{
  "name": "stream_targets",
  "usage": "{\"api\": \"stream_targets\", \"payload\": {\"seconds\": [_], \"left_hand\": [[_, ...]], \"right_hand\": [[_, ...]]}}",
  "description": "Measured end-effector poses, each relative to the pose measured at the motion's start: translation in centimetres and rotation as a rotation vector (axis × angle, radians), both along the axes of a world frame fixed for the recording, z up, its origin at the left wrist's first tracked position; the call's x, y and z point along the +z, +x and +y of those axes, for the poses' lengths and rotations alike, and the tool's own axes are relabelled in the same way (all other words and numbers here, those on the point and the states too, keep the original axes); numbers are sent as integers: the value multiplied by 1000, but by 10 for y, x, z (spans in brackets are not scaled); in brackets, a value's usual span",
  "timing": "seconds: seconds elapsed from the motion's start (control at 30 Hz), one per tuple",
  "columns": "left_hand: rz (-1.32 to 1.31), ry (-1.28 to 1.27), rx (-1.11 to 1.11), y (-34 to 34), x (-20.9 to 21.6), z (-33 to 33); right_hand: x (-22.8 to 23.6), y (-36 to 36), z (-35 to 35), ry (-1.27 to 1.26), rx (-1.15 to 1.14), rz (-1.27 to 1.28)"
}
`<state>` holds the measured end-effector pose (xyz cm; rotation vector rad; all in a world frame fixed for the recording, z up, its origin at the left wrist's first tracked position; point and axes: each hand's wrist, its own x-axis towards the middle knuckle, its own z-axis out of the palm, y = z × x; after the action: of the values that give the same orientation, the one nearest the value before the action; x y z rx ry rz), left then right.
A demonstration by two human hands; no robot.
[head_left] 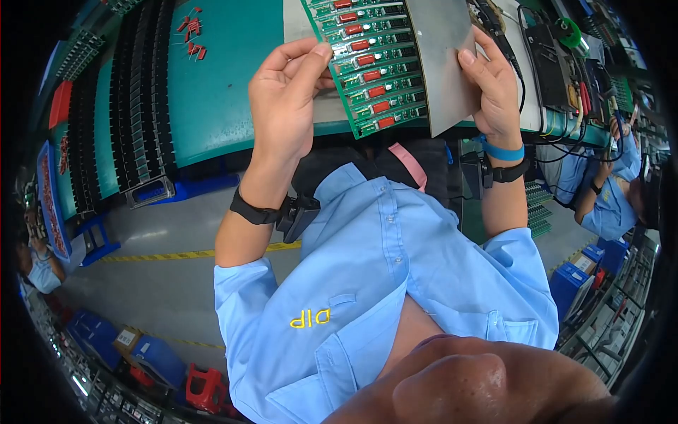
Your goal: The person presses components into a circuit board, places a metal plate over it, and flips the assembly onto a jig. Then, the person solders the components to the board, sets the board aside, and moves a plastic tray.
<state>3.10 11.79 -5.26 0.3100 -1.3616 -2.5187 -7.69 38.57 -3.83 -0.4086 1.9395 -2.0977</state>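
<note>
My left hand (286,92) pinches the left edge of a green circuit board panel (344,90) between thumb and fingers. Rows of red block-shaped components and small white parts fill the panel, which is held up tilted over the bench. A flat grey plate (445,78) lies along the panel's right side, covering whatever is behind it. Closed on that plate's right edge is my right hand (494,85), thumb on the front face and fingers partly hidden behind. Whether the plate touches the panel along its whole side I cannot tell.
Loose red components (191,32) lie on the green bench mat (212,92). Black slotted rails (134,99) run along the left. A blue tray (53,205) of small parts stands farther left. Wires and a black device (547,63) sit at right, near another person (614,184).
</note>
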Motion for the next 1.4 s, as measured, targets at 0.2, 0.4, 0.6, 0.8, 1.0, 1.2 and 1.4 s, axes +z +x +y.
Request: {"api": "stream_targets", "payload": {"seconds": [0.2,0.4,0.6,0.8,1.0,1.2,1.4], "left_hand": [[40,-51,13,-1,3,4],[61,-135,56,-3,8,18],[69,-138,48,-3,11,23],[81,-118,48,-3,12,24],[92,-131,47,-5,16,24],[103,-136,52,-6,13,19],[134,-155,69,-10,23,34]], "right_hand": [[1,6,-12,24,-1,61],[-2,9,-25,97,-24,118],[-1,13,-27,128,-11,111],[-5,15,-28,110,-34,76],[2,13,-29,65,-29,50],[6,13,-35,44,-40,84],[9,30,-42,11,-74,141]]}}
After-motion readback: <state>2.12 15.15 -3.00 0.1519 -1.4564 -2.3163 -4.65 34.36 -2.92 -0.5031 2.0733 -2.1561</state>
